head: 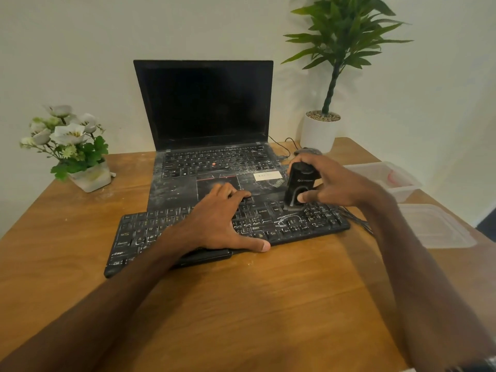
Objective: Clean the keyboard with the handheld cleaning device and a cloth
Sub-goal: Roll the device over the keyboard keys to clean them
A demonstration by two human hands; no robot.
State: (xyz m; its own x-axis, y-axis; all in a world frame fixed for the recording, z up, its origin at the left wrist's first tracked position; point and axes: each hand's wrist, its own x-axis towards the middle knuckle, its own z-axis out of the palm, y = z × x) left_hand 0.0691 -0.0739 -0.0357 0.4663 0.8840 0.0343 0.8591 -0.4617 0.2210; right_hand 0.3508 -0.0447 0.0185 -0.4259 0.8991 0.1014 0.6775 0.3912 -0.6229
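Standing at the far left of the table (67, 251) is a small pot of white flowers (67, 132), near the wall. To its right the black keyboard (292, 224) lies flat on the table, slanted, its left end nearer the person. White dust streaks its keys.

The left hand (220, 224) lies palm down on the middle of the keyboard. Its fingers are straight and spread over the upper key rows, and the thumb stretches along the front edge. It holds nothing.

Behind the keyboard and touching its far edge sits an open laptop (206, 116) with a dark screen; its keys and palm rest are also dusty.

Further right, the black device (299, 186) stands upright with its lower end on the keys at the keyboard's right part. The right hand (335, 183) grips it from the right, fingers curled over its top and the thumb pressed to its front face.

A mouse (308, 150) shows just behind that hand. Beyond it a tall green plant (346, 36) in a white pot stands against the wall. At the table's right edge are a clear tub (402, 183) and, nearer, a clear lid (434, 229).
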